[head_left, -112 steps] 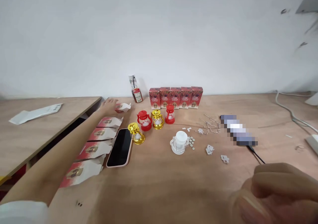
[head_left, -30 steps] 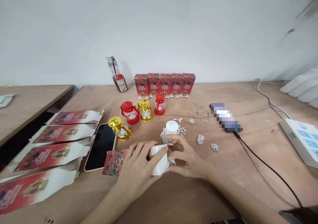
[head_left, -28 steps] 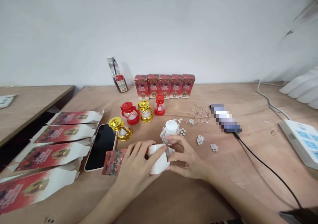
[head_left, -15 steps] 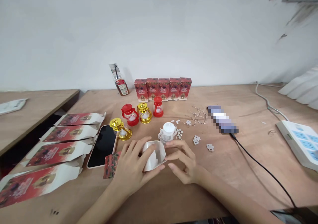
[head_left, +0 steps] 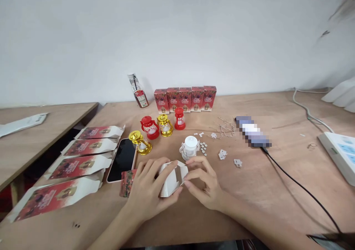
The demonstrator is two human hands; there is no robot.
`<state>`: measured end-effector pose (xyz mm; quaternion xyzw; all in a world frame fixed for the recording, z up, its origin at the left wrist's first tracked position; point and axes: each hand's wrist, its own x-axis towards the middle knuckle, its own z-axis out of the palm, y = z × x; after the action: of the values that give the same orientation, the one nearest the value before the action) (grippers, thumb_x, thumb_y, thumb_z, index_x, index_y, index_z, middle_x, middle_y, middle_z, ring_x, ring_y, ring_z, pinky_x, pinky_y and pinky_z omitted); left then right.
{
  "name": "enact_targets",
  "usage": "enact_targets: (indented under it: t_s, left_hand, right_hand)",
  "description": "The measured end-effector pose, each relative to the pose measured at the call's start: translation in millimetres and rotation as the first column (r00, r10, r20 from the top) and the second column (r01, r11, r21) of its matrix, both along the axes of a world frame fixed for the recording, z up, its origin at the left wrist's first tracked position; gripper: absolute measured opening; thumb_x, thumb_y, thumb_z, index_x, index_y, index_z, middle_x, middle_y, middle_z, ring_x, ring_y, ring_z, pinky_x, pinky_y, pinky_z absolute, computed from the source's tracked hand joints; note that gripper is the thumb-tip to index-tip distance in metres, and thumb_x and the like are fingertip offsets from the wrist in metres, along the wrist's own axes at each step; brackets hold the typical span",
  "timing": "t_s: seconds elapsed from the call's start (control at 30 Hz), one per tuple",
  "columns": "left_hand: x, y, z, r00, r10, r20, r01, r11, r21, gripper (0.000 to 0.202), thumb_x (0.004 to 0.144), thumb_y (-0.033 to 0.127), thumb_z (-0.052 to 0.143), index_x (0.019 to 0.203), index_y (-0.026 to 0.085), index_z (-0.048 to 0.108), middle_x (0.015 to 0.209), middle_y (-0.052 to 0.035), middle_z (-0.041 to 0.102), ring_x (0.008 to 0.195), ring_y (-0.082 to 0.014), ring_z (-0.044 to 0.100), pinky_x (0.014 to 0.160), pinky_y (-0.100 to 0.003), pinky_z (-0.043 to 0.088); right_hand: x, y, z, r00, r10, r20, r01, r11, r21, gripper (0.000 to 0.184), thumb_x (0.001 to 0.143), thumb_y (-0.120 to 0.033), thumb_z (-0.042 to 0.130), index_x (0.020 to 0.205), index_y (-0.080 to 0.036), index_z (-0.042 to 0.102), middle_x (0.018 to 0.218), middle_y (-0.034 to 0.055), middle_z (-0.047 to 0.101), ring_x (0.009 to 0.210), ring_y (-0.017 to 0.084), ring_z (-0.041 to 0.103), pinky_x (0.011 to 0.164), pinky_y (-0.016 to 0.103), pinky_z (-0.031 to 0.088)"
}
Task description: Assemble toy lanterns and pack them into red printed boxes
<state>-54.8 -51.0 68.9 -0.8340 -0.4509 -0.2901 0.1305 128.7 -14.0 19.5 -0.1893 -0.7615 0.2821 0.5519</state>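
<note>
A small printed carton lies between my hands, its white flapped end turned to the right and its red printed side showing at the left. My left hand wraps round its body from above, fingers closed on it. At the flapped end, my right hand pinches the edge of a white flap between thumb and fingers. Just beyond the carton stands a white mini lantern. To the left are gold lanterns and red lanterns. The inside of the carton is mostly hidden.
Flattened red cartons lie at left beside a dark phone. Closed boxes and a bottle stand by the wall. Button cells, bent wires, a cabled phone and a power strip sit rightward.
The carton's open end is now partly covered by white flaps folded inward. My right thumb and fingers have closed onto the flap edge. The whole view has shifted slightly.
</note>
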Motion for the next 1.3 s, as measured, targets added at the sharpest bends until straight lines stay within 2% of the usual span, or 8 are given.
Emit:
enact_targets:
  t_s: [0.13, 0.23, 0.3, 0.4, 0.47, 0.57, 0.73, 1.3]
  left_hand:
    - [-5, -5, 1.7, 0.999, 0.009, 0.053, -0.011, 1.0, 0.025, 0.031, 0.08, 0.026, 0.058, 0.11, 0.019, 0.054, 0.103, -0.0095, 0.059, 0.089, -0.0202, 0.057, 0.075, -0.032, 0.042]
    - [-5, -8, 3.4, 0.996, 0.002, 0.094, -0.005, 1.0, 0.026, 0.028, 0.079, 0.025, 0.058, 0.107, 0.019, 0.054, 0.103, -0.0095, 0.059, 0.089, -0.02, 0.057, 0.075, -0.032, 0.043]
    - [-3, -10, 4.3, 0.992, -0.01, 0.126, 0.008, 1.0, 0.021, 0.028, 0.078, 0.024, 0.057, 0.105, 0.019, 0.054, 0.102, -0.009, 0.06, 0.087, -0.0197, 0.057, 0.075, -0.033, 0.044]
    - [3, -11, 4.5, 0.987, -0.025, 0.16, 0.027, 1.0, -0.009, 0.027, 0.076, 0.022, 0.056, 0.103, 0.02, 0.055, 0.099, -0.0076, 0.062, 0.086, -0.0194, 0.059, 0.075, -0.032, 0.045]
    - [7, -11, 3.8, 0.985, -0.04, 0.169, 0.044, 0.999, -0.018, 0.028, 0.075, 0.022, 0.056, 0.102, 0.02, 0.057, 0.098, -0.0071, 0.063, 0.086, -0.0196, 0.06, 0.074, -0.032, 0.044]
    - [9, -9, 2.2, 0.983, -0.058, 0.175, 0.057, 0.998, 0.007, 0.027, 0.073, 0.022, 0.057, 0.101, 0.02, 0.058, 0.096, -0.0067, 0.065, 0.085, -0.0197, 0.061, 0.073, -0.032, 0.044]
    - [8, -9, 1.0, 0.986, -0.071, 0.151, 0.07, 0.998, 0.011, 0.027, 0.073, 0.022, 0.059, 0.1, 0.019, 0.059, 0.093, -0.0067, 0.067, 0.082, -0.019, 0.062, 0.07, -0.031, 0.045]
    - [10, -11, 0.6, 0.993, -0.077, 0.086, 0.074, 0.997, 0.036, 0.031, 0.072, 0.021, 0.062, 0.103, 0.019, 0.059, 0.093, -0.0058, 0.069, 0.084, -0.0188, 0.064, 0.073, -0.03, 0.047]
  right_hand:
    - [3, -1, -0.4, 0.997, -0.073, -0.019, 0.07, 0.99, -0.123, 0.008, 0.084, -0.014, 0.052, 0.083, -0.02, 0.057, 0.098, 0.0072, 0.053, 0.091, 0.017, 0.055, 0.075, 0.03, 0.05]
    - [3, -3, -3.2, 0.992, 0.058, -0.112, -0.084, 0.966, -0.243, 0.013, 0.089, -0.02, 0.047, 0.096, -0.023, 0.057, 0.105, 0.0075, 0.054, 0.094, 0.016, 0.056, 0.07, 0.027, 0.051]
    - [1, -5, -4.3, 0.974, 0.152, -0.166, -0.197, 0.934, -0.298, 0.021, 0.092, -0.024, 0.044, 0.11, -0.025, 0.054, 0.11, 0.0082, 0.054, 0.101, 0.017, 0.055, 0.076, 0.03, 0.051]
    - [-1, -7, -3.8, 0.946, 0.284, -0.154, -0.323, 0.853, -0.41, 0.026, 0.09, -0.032, 0.049, 0.116, -0.026, 0.053, 0.12, 0.0092, 0.05, 0.109, 0.019, 0.052, 0.085, 0.034, 0.05]
    - [-2, -8, -2.3, 0.92, 0.34, -0.195, -0.391, 0.763, -0.514, 0.026, 0.086, -0.035, 0.056, 0.111, -0.027, 0.054, 0.127, 0.0087, 0.044, 0.107, 0.018, 0.054, 0.081, 0.032, 0.051]
    - [-3, -7, 1.1, 0.897, 0.321, -0.305, -0.443, 0.64, -0.628, 0.021, 0.081, -0.037, 0.063, 0.095, -0.024, 0.055, 0.126, 0.0072, 0.043, 0.097, 0.014, 0.057, 0.078, 0.029, 0.051]
    - [-4, -4, 4.9, 0.883, 0.289, -0.371, -0.47, 0.547, -0.692, 0.028, 0.073, -0.038, 0.071, 0.082, -0.02, 0.052, 0.111, 0.0054, 0.048, 0.093, 0.014, 0.055, 0.076, 0.027, 0.049]
    - [-7, -8, 2.8, 0.887, 0.261, -0.381, -0.461, 0.549, -0.698, 0.034, 0.072, -0.035, 0.073, 0.09, -0.022, 0.048, 0.11, 0.0042, 0.048, 0.086, 0.01, 0.055, 0.077, 0.025, 0.048]
